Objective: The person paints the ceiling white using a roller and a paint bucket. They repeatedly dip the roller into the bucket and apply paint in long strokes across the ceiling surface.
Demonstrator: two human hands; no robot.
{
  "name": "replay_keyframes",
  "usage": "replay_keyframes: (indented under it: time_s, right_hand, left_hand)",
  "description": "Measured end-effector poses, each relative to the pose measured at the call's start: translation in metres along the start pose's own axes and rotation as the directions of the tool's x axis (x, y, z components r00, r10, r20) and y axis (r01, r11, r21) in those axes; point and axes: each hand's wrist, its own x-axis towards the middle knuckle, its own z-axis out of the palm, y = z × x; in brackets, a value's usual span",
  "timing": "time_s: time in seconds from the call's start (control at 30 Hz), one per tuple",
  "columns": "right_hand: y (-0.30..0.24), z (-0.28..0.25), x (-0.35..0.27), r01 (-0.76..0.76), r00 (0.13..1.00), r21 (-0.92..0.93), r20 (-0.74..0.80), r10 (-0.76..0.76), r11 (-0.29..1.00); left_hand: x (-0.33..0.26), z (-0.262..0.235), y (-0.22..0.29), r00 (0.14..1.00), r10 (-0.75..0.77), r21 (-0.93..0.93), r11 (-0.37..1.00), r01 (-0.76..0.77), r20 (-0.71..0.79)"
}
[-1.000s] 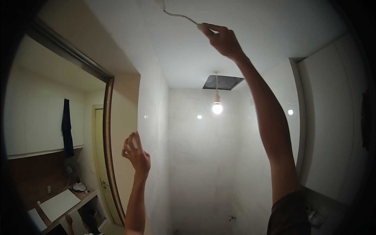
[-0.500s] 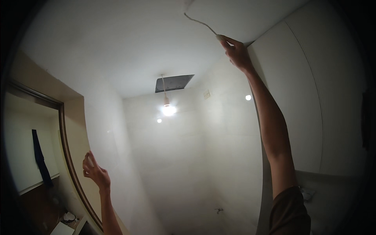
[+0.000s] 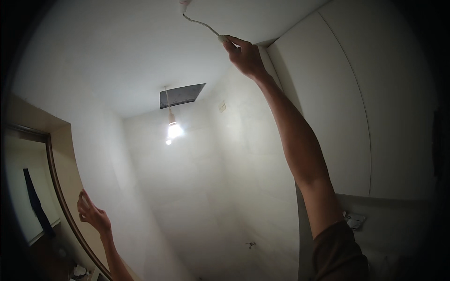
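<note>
Up at the ceiling, my right hand (image 3: pixel 244 57) pinches a small pale piece (image 3: pixel 222 38) at the lower end of a thin twisted cord (image 3: pixel 201 23). The exact kind of that piece is hard to make out, since my fingers cover part of it. The cord slants up to the left, to a pinkish-white fitting (image 3: pixel 184 5) at the top edge of the picture. My left hand (image 3: pixel 95 217) is raised at the lower left, beside the wall corner by the doorway. Its fingers are apart and partly bent, with nothing seen in them; the fingertips seem to rest at the corner's edge.
A lit bulb (image 3: pixel 174 130) hangs on a cord below a dark rectangular ceiling opening (image 3: pixel 182 95). White cabinet doors (image 3: pixel 328 107) rise on the right, beside my raised arm. A brown-framed doorway (image 3: pixel 61 187) stands at left. A small tap (image 3: pixel 251 244) sits low on the far wall.
The whole view has swung right, so the bulb, opening, doorway and both hands appear farther left. The fitting above the cord shows more now. My right hand keeps its pinch on the pale piece.
</note>
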Motion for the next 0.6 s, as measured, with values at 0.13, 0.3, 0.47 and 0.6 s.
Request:
replay_keyframes:
  time_s: [0.13,0.3,0.47,0.6]
  right_hand:
    - [0.041,-0.021,-0.003,-0.03,0.994,-0.045,-0.103,0.026,0.999]
    - [0.1,-0.061,-0.004,-0.186,0.963,-0.125,-0.221,0.155,0.975]
    - [0.139,-0.093,-0.003,-0.199,0.939,-0.168,-0.316,0.138,0.966]
    - [0.171,-0.11,0.006,-0.214,0.925,-0.162,-0.35,0.147,0.963]
  left_hand:
    - [0.0,0.003,-0.003,1.0,0.013,0.004,1.0,-0.012,-0.014]
    - [0.0,0.004,-0.005,0.999,0.03,0.019,0.999,-0.03,-0.026]
    - [-0.001,0.008,-0.006,0.999,0.021,0.043,0.999,-0.019,-0.042]
    - [-0.001,0.013,-0.009,0.999,0.018,0.047,0.999,-0.015,-0.049]
